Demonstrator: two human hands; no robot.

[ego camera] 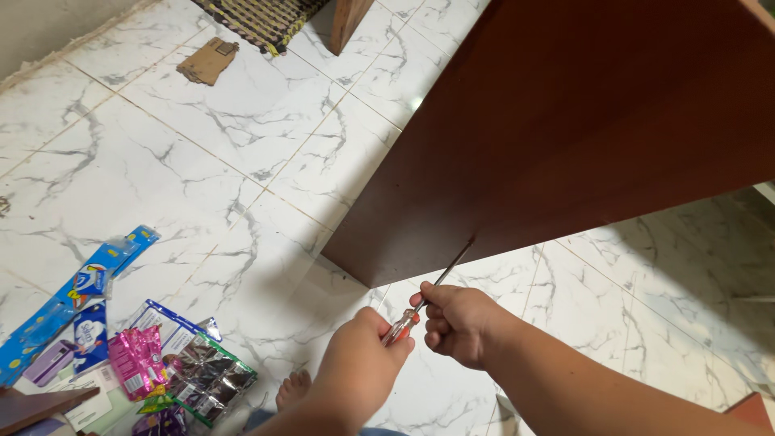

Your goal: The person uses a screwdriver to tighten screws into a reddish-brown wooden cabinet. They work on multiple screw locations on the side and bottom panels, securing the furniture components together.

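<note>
A screwdriver [440, 281] with a red see-through handle and a thin metal shaft points up and to the right. Its tip touches the lower edge of a large dark brown wooden panel [581, 121] that stands tilted over the floor. My left hand [359, 359] is closed around the rear of the handle. My right hand [460, 323] pinches the front of the handle, where the shaft begins. The two hands sit close together, just below the panel's near corner.
White marbled floor tiles [161, 161] lie all around. Several crumpled snack wrappers [137, 355] are scattered at the lower left beside a wooden piece [36, 404]. A cardboard scrap [208, 60], a woven mat [258, 18] and a wooden leg [347, 20] lie farther off. A bare foot [292, 389] shows below.
</note>
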